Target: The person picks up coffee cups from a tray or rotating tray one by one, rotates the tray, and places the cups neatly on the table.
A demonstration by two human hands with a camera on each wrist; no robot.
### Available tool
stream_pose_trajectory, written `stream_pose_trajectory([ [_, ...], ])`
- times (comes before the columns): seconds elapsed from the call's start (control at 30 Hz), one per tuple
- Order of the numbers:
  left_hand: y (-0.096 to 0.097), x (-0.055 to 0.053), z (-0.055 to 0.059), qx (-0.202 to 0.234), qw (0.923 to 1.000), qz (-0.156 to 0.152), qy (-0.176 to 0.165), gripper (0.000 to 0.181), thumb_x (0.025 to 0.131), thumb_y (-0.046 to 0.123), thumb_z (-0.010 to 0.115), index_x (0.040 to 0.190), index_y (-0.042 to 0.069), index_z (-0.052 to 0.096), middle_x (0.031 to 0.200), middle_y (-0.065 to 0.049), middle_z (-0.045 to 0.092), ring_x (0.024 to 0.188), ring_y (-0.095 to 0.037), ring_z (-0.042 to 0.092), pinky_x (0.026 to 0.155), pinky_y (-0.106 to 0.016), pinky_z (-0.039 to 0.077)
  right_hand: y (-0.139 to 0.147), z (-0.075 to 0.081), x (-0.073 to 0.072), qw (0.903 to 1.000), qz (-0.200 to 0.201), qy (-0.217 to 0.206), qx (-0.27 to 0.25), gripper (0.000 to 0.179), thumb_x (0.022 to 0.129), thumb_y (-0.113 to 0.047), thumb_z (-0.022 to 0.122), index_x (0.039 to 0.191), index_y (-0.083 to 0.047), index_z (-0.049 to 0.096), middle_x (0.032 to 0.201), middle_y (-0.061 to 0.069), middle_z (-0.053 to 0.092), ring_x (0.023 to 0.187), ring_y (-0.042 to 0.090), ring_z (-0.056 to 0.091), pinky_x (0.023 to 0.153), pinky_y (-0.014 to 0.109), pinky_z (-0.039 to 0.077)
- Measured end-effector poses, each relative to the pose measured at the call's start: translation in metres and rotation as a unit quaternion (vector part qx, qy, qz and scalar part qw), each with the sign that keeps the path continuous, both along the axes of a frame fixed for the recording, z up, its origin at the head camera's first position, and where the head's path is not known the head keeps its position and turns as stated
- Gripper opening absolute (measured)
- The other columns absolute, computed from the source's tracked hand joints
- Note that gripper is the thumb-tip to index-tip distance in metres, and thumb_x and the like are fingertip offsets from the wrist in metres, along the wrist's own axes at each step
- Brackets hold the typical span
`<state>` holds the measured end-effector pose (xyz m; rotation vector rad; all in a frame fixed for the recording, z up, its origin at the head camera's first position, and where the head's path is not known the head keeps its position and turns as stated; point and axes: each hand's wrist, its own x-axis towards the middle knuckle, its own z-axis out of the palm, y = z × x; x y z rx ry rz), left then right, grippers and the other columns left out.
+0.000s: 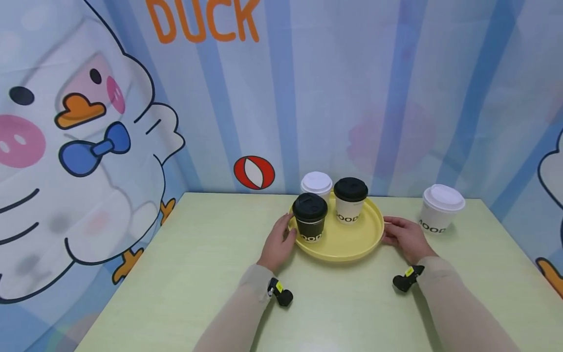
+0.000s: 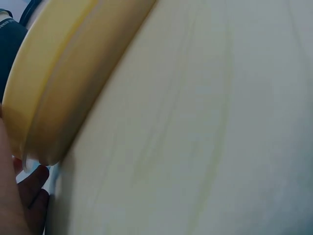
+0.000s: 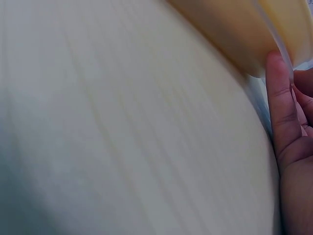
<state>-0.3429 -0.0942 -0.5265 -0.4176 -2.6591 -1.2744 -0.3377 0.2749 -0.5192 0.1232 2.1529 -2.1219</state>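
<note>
A round yellow tray [image 1: 352, 248] with a raised rim is held from both sides. My left hand [image 1: 278, 244] grips its left edge, thumb toward the front. At the opposite edge, my right hand [image 1: 406, 237] holds the rim; a fingertip [image 3: 278, 63] presses the tray's outer wall in the right wrist view. Upright on the tray stand a black paper coffee cup [image 1: 310, 226] with a black lid, close to my left fingers, a white cup [image 1: 349, 205] with a black lid, and a white-lidded cup [image 1: 317, 185] partly hidden behind the black one.
Another white paper cup [image 1: 441, 210] with a white lid stands on the table to the right, just beyond my right hand. The pale wooden table [image 1: 198, 274] meets a blue duck-printed curtain [image 1: 325, 98] at the back. Small black cameras [image 1: 281, 293] are strapped to both wrists.
</note>
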Motion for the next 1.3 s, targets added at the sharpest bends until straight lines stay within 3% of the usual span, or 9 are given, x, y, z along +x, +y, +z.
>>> stream_pose_trajectory([
  [0.3,-0.002,-0.001,-0.007,0.003,1.0000,0.008,0.002,0.055,0.105,0.035,0.045,0.157,0.016,0.038,0.161,-0.008,0.037,0.148,-0.023,0.035,0.119,-0.041,0.031,-0.001,-0.001,-0.001,1.0000,-0.002,0.005,0.006,0.053,0.105,-0.015,0.052,0.150,0.009,0.037,0.101,-0.005,0.067,0.090,0.005,0.066,0.084,0.024,0.058],
  [0.43,-0.003,-0.005,-0.010,0.001,0.9999,0.002,0.011,0.055,0.105,0.036,0.045,0.156,0.016,0.039,0.161,-0.009,0.037,0.147,-0.024,0.035,0.119,-0.042,0.032,-0.003,0.002,-0.009,0.9990,-0.018,-0.024,0.033,0.054,0.108,-0.024,0.045,0.152,0.005,0.035,0.117,0.009,0.064,0.089,0.007,0.066,0.082,0.026,0.059],
  [0.57,-0.004,-0.004,-0.009,0.004,0.9999,0.004,0.013,0.054,0.105,0.034,0.046,0.156,0.016,0.040,0.160,-0.008,0.038,0.147,-0.025,0.036,0.119,-0.043,0.032,-0.009,0.022,-0.024,0.9935,-0.051,-0.033,0.096,0.063,0.109,-0.041,0.033,0.156,0.000,0.029,0.140,0.024,0.050,0.102,0.018,0.066,0.089,0.030,0.057],
  [0.7,-0.004,-0.003,-0.007,0.005,0.9999,0.000,0.010,0.054,0.105,0.035,0.046,0.155,0.016,0.040,0.160,-0.007,0.039,0.147,-0.024,0.036,0.118,-0.042,0.033,-0.016,0.060,-0.035,0.9882,-0.066,0.019,0.137,0.076,0.106,-0.055,0.026,0.159,0.000,0.019,0.151,0.029,0.040,0.131,0.038,0.050,0.108,0.044,0.046],
  [0.83,-0.005,-0.004,-0.006,0.002,0.9999,-0.001,0.013,0.054,0.105,0.035,0.046,0.155,0.016,0.041,0.159,-0.008,0.040,0.147,-0.023,0.037,0.118,-0.041,0.033,-0.030,0.097,-0.045,0.9802,-0.042,0.069,0.181,0.086,0.102,-0.065,0.030,0.161,-0.004,0.013,0.159,0.027,0.029,0.143,0.045,0.034,0.113,0.058,0.035],
  [0.97,-0.005,-0.004,-0.006,-0.002,0.9999,0.003,0.014,0.054,0.105,0.035,0.046,0.155,0.017,0.041,0.159,-0.007,0.040,0.147,-0.022,0.036,0.118,-0.040,0.033,-0.050,0.118,-0.050,0.9649,-0.010,0.090,0.247,0.092,0.097,-0.069,0.041,0.163,-0.012,0.010,0.162,0.025,0.022,0.146,0.047,0.027,0.113,0.065,0.030],
  [1.13,-0.004,-0.002,-0.003,-0.006,0.9999,0.004,0.014,0.053,0.105,0.034,0.045,0.155,0.016,0.042,0.159,-0.005,0.041,0.146,-0.021,0.038,0.118,-0.038,0.033,-0.068,0.123,-0.052,0.9486,0.041,0.103,0.297,0.103,0.092,-0.068,0.055,0.163,-0.011,0.006,0.162,0.029,0.019,0.146,0.049,0.025,0.112,0.066,0.029],
  [1.3,-0.004,-0.002,0.000,-0.003,0.9999,0.003,0.011,0.052,0.105,0.032,0.046,0.154,0.015,0.043,0.158,-0.007,0.041,0.146,-0.023,0.038,0.118,-0.039,0.034,-0.078,0.117,-0.054,0.9417,0.074,0.087,0.316,0.114,0.088,-0.063,0.066,0.162,-0.007,0.000,0.163,0.030,0.014,0.148,0.048,0.020,0.114,0.066,0.027],
])
